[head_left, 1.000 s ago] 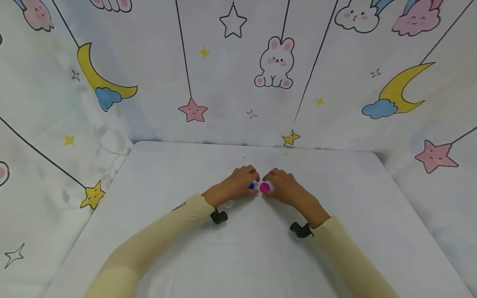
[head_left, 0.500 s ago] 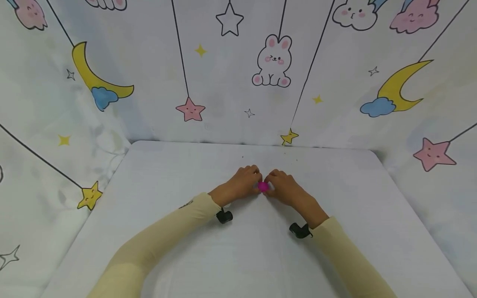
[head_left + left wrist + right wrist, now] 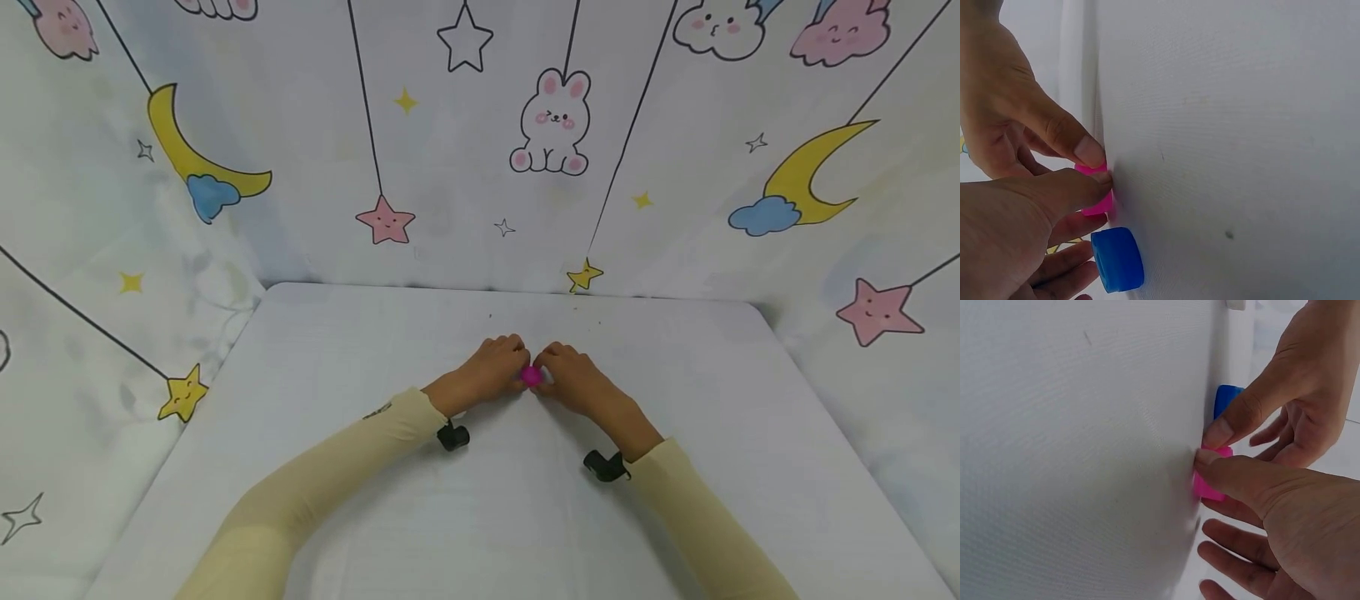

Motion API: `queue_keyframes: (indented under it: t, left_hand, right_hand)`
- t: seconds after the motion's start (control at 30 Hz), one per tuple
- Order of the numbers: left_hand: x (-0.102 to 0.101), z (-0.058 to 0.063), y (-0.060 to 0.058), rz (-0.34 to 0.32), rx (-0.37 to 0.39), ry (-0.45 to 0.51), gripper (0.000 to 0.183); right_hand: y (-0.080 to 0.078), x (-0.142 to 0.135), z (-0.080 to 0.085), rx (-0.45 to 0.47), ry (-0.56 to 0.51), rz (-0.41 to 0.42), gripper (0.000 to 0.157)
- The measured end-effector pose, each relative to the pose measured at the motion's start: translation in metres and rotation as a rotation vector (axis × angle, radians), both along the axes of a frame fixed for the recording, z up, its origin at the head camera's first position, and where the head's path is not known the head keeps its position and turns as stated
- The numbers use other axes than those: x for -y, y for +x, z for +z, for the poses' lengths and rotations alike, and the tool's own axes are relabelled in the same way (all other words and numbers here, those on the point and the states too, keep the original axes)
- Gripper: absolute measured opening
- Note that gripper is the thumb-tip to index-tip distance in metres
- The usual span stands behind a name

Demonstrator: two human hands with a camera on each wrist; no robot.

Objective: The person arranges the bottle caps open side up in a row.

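Note:
A small pink plastic cap (image 3: 532, 377) rests on the white table between the two hands. My left hand (image 3: 491, 369) pinches it from the left with thumb and fingers, while my right hand (image 3: 573, 379) pinches it from the other side. In the left wrist view both thumbs lie against the pink cap (image 3: 1099, 205), nearly touching each other. Beside the left hand's fingers stands a blue plastic cap (image 3: 1119, 259) on the table; in the head view that hand hides it. The right wrist view shows part of the blue cap (image 3: 1227, 400) behind the left thumb.
The white table (image 3: 480, 517) spreads around the hands, backed by a cloth (image 3: 465, 150) printed with stars, moons and a rabbit. A small whitish object (image 3: 1235, 304) shows at the right wrist view's top edge. Each wrist carries a black camera (image 3: 453, 435).
My left hand has moved right and closed onto the pink cap beside the right hand. The blue cap, partly visible a second ago in the head view, is now hidden. The right hand has barely moved.

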State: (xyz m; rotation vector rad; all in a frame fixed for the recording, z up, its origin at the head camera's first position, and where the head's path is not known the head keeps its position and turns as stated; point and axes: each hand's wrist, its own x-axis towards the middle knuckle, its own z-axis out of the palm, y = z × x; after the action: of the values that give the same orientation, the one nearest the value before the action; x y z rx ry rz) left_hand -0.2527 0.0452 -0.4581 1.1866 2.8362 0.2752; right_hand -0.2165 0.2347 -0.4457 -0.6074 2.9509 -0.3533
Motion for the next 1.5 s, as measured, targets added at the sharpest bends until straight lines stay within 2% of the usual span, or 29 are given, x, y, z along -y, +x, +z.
queue_keyframes:
  t: [0.3, 0.5, 0.87, 1.0, 1.13, 1.33, 1.5]
  left_hand:
    - [0.002, 0.001, 0.002, -0.014, -0.083, -0.005, 0.032]
    - [0.004, 0.001, 0.005, -0.053, -0.136, 0.024, 0.029]
    - [0.009, 0.004, 0.009, -0.113, -0.286, 0.053, 0.020]
    - [0.011, 0.005, 0.007, -0.106, -0.258, 0.075, 0.016]
    - [0.014, 0.007, 0.005, -0.081, -0.184, 0.115, 0.016]
    - [0.015, 0.009, 0.000, -0.015, -0.032, 0.159, 0.020]
    - [0.016, 0.010, -0.007, 0.052, 0.100, 0.184, 0.027]
  right_hand:
    - [-0.001, -0.001, 0.003, 0.018, -0.024, 0.019, 0.029]
    - [-0.002, -0.003, 0.002, 0.064, -0.043, -0.018, 0.028]
    - [0.000, -0.004, 0.007, 0.070, -0.084, -0.004, 0.030]
    - [-0.001, -0.005, 0.006, 0.076, -0.089, -0.007, 0.030]
    - [-0.003, -0.005, 0.004, 0.087, -0.136, -0.026, 0.029]
    - [-0.004, -0.005, 0.007, 0.062, -0.222, -0.036, 0.030]
    - [-0.002, -0.006, 0.009, -0.002, -0.244, 0.008, 0.033]
